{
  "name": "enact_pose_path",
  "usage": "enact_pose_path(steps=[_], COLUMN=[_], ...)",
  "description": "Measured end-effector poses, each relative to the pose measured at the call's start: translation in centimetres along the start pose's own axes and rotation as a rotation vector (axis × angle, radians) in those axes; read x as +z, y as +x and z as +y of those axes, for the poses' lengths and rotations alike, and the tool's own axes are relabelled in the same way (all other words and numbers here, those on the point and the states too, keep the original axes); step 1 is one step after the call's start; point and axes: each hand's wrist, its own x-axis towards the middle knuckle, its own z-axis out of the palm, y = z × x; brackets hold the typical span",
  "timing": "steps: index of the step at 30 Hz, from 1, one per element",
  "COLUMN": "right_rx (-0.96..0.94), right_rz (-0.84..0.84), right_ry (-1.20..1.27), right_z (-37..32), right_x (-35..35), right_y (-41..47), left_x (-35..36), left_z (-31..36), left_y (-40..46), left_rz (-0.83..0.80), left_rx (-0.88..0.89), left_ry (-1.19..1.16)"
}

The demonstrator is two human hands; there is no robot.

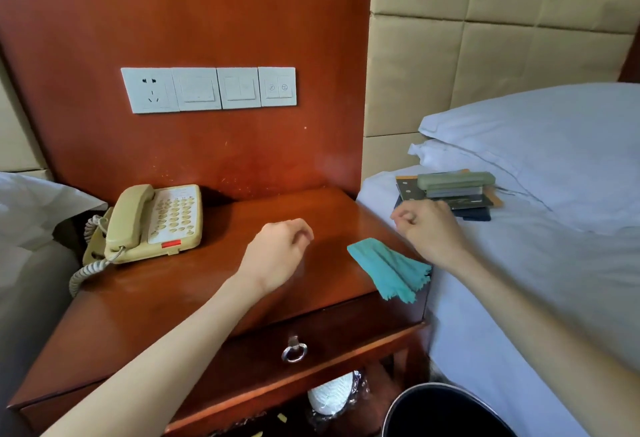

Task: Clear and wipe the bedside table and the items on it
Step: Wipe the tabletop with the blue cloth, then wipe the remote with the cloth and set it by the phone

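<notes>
while the bed [519,280] carries the stacked items [450,194] already moved off, the bedside desk [173,298] holds only the telephone [156,222] at its back left and the teal cloth [388,268] at its right front corner, one end hanging over the edge. the cloth's long axis runs diagonally, back-left to front-right. it lies between the hands, nearer the right hand [429,228], whose grip is loosely curled and holding nothing; the left hand [277,249] is likewise slack and unladen over bare wood mid-desk.
</notes>
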Motion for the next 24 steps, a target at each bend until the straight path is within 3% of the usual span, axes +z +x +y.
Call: enact_pose_path(steps=[9, 16, 20, 24], right_rx=[0.078, 0.257, 0.303, 0.433], right_rz=[0.192, 0.341, 0.337, 0.242], right_ry=[-0.075, 0.136, 0.155, 0.411], right_z=[8.2, 15.0, 17.9, 19.1], right_x=[-5.3, -7.2, -6.3, -5.5], right_y=[5.1, 8.6, 9.9, 11.0], left_x=[6.8, 12.9, 15.1, 16.7], left_z=[6.7, 12.0, 13.6, 14.4], left_y=[9.6, 15.9, 18.7, 20.3], left_rz=[-0.069, -0.171, -0.145, -0.200], left_rx=[-0.013, -0.086, -0.174, -0.331], left_ry=[-0.174, -0.221, -0.218, -0.388])
